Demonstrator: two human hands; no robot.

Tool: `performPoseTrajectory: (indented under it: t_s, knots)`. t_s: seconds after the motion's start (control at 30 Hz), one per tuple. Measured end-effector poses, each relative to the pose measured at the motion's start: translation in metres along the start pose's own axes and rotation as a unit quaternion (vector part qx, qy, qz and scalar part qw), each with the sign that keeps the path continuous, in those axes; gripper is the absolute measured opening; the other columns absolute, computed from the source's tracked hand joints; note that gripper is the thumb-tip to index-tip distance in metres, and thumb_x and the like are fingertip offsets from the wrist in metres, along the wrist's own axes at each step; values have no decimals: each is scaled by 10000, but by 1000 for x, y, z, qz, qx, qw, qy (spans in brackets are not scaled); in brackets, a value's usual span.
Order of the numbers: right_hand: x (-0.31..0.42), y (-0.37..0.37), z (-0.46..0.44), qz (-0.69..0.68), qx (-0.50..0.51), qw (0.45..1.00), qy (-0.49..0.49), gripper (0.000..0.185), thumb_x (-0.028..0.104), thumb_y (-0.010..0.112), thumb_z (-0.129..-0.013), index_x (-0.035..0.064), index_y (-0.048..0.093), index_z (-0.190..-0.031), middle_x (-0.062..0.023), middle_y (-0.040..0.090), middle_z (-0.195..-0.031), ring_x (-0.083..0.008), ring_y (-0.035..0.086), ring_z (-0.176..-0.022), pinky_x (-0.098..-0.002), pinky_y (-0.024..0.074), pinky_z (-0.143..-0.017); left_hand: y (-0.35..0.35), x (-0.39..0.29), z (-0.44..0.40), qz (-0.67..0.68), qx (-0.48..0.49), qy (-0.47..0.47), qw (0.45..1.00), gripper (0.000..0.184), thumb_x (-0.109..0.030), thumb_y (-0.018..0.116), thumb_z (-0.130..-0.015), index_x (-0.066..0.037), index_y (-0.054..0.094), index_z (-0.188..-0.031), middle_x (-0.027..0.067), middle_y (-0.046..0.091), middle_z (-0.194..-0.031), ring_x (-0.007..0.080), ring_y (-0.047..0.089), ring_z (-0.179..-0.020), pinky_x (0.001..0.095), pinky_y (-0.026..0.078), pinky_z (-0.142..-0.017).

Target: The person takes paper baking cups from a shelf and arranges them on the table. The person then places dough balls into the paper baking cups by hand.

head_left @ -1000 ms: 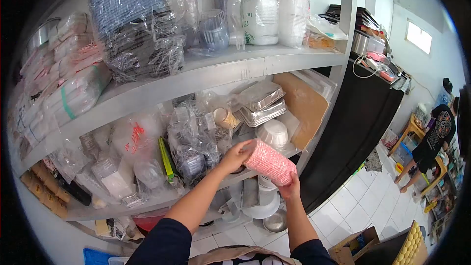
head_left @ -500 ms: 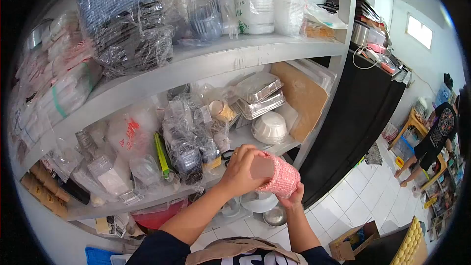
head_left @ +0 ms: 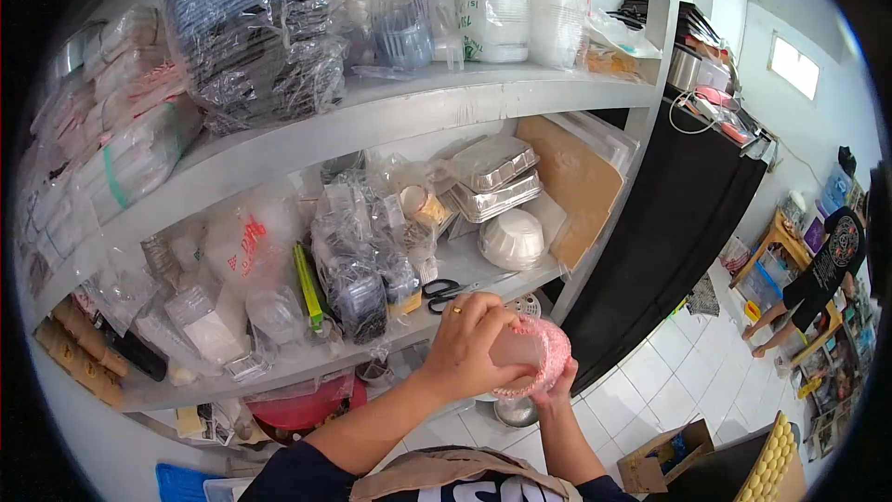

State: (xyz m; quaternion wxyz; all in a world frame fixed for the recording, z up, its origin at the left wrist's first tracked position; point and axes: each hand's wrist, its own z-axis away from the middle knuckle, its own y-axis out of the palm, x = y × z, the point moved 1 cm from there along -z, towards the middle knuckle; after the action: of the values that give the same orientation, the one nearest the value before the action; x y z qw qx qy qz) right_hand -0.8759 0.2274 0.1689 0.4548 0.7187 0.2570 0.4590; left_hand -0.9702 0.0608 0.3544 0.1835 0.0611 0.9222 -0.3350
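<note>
A pink textured roll (head_left: 556, 353) is held between both hands in front of the shelf, its pale round end facing up and left. My left hand (head_left: 476, 344) grips the near end, fingers curled over the rim. On the far lower side, my right hand (head_left: 558, 385) is wrapped round the roll, partly hidden behind it. Black-handled scissors (head_left: 444, 294) lie on the shelf edge just beyond my left hand. A stack of white paper bowls (head_left: 512, 240) sits behind them, with foil trays (head_left: 497, 188) above.
The metal shelf (head_left: 418, 110) carries bagged containers (head_left: 255, 37). A black cover (head_left: 650, 242) hangs to its right. An open cardboard box (head_left: 664, 457) stands on the tiled floor. Another person (head_left: 827, 265) stands at the far right.
The roll has turned so that its end faces me more, and it has come lower. My left hand has moved over its near end. The scissors have come into view.
</note>
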Motion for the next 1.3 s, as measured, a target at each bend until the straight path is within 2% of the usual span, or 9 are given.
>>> performPoseTrajectory:
  t_s: [0.27,0.53,0.67,0.8,0.93,0.97,1.1,1.2,1.3]
  knots:
    - [-5,20,19,28,6,1000,-8,838,473,717,-685,44,420,-1341,-132,498,-1319,-289,492,-1209,-467,414,-1019,-2,-12,-1,-39,57,0,998,527,-395,822,-547,-181,630,-989,16,526,-1041,261,491,-1002,421,347,-883]
    - [-11,0,49,-3,-38,999,17,897,488,724,-661,82,383,-1385,-125,460,-1368,-303,462,-1243,-506,360,-1064,24,-3,2,23,5,21,1000,137,-99,668,-701,-118,640,-833,43,563,-863,269,542,-828,410,394,-746]
    - [-18,24,75,-54,-41,997,36,833,561,656,-694,141,409,-1369,-128,471,-1343,-342,516,-1162,-488,492,-823,38,-12,1,66,-45,32,996,105,-76,650,-730,-85,607,-826,75,569,-846,284,556,-813,411,418,-731]
    - [-17,-7,93,-59,-119,990,56,827,583,640,-695,177,404,-1376,-123,456,-1360,-352,532,-1127,-458,513,-762,40,-22,3,334,-125,30,934,128,-128,662,-798,-54,574,-856,135,598,-929,270,571,-893,393,438,-824]
    - [-8,-19,101,-113,-46,992,25,831,555,646,-707,192,373,-1403,-129,416,-1399,-362,487,-1189,-500,511,-827,26,-6,13,553,-84,-10,829,219,-218,677,-837,-44,545,-830,206,594,-1064,259,561,-1023,419,406,-961]
    - [-7,-24,102,-152,-17,988,22,826,538,644,-717,190,361,-1410,-132,405,-1408,-374,458,-1222,-525,500,-862,22,4,23,531,-22,-40,846,217,-257,685,-814,-65,585,-830,181,588,-1135,302,510,-1161,454,336,-1031]
    - [-2,-11,106,13,-48,999,12,864,503,642,-730,134,295,-1430,-123,423,-1382,-327,439,-1252,-510,412,-988,3,-33,19,132,298,175,929,128,-265,683,-753,-165,670,-832,25,569,-1217,330,355,-1326,533,209,-1076]
    - [-8,17,97,-131,19,990,42,842,465,630,-767,104,272,-1438,-135,413,-1394,-320,443,-1256,-499,378,-1036,14,-51,29,32,307,204,929,130,-228,692,-730,-173,671,-846,15,550,-1233,297,366,-1325,532,242,-1047]
    - [-23,8,93,-118,-9,991,66,731,453,546,-848,86,298,-1430,-132,395,-1420,-308,458,-1246,-468,350,-1068,18,-43,42,46,241,130,960,132,-162,697,-688,-148,664,-815,22,607,-1017,246,564,-1033,476,347,-897]
